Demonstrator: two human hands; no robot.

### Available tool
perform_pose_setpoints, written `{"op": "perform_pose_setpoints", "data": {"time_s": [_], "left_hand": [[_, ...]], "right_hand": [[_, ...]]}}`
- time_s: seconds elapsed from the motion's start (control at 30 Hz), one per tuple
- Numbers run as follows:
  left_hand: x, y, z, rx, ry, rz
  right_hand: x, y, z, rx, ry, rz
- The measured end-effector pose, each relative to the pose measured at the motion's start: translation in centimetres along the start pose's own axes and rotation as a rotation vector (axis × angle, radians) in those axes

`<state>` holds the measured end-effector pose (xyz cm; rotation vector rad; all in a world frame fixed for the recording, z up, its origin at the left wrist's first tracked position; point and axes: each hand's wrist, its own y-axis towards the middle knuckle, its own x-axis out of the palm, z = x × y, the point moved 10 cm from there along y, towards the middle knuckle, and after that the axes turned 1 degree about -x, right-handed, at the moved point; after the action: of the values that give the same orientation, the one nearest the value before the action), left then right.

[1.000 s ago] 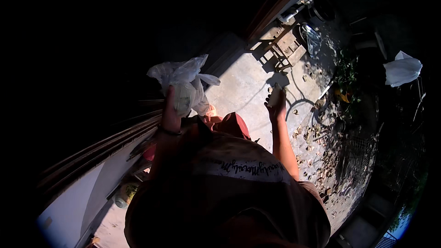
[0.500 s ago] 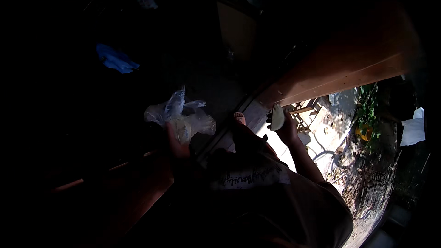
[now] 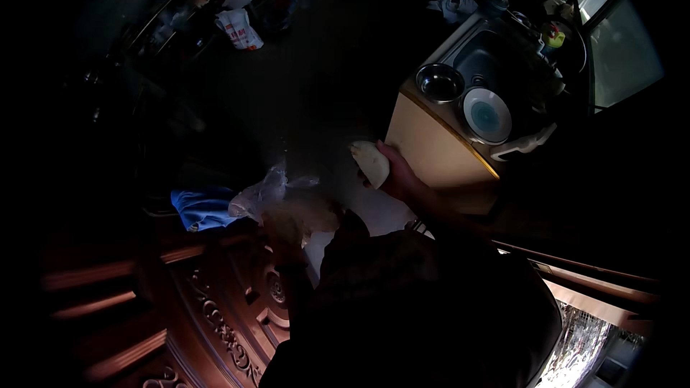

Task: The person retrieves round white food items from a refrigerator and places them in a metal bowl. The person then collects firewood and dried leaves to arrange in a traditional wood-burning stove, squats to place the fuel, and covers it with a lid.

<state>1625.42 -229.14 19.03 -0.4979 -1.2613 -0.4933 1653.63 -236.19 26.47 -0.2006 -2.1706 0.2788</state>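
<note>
My right hand (image 3: 399, 174) is closed around a pale, half-round piece (image 3: 372, 163) with a flat cut-looking side; its exact kind I cannot make out. It is held up in front of me, just left of a light cabinet. Lower and to the left, my left hand (image 3: 280, 236) grips a clear plastic bag (image 3: 267, 192). Something pale shows dimly inside the bag, but shadow hides what it is. Most of the left hand's fingers are lost in the dark. The bag and the pale piece are apart.
Ahead right, a counter with a light cabinet side (image 3: 435, 147) bears a steel bowl (image 3: 440, 82), a white-rimmed basin (image 3: 487, 116) and a sink (image 3: 480, 57). A carved wooden door (image 3: 223, 316) stands at lower left, near a blue cloth (image 3: 203, 210). A white sack (image 3: 240, 29) lies farther off.
My view has swung from the sunlit doorway into the dim kitchen, bringing the counter and carved door into sight. Both hands keep their holds; the pale piece now appears nearer the bag.
</note>
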Motion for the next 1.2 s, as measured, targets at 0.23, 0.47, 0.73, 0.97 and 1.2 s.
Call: {"op": "perform_pose_setpoints", "data": {"time_s": [0.23, 0.47, 0.73, 0.97, 1.2], "left_hand": [[2.4, 26.1, 4.8, 0.005, 0.712, 0.408], [5.8, 57.5, 4.1, 0.052, 0.528, 0.265], [13.1, 90.3, -1.4, -0.073, 0.620, 0.150], [13.5, 119.9, -9.7, -0.200, 0.629, 0.148], [18.2, 148.7, -25.8, -0.500, 0.646, 0.011]], "right_hand": [[-7.2, 14.5, -14.9, -0.307, 0.159, 0.223], [-15.7, 29.1, -34.7, -0.504, 0.059, 0.302], [-22.6, 54.3, -56.7, -0.558, 0.203, 0.459], [-33.8, 70.5, -72.5, -0.592, 0.164, 0.613], [-49.5, 75.0, -90.9, -0.732, 0.152, 0.943]]}}
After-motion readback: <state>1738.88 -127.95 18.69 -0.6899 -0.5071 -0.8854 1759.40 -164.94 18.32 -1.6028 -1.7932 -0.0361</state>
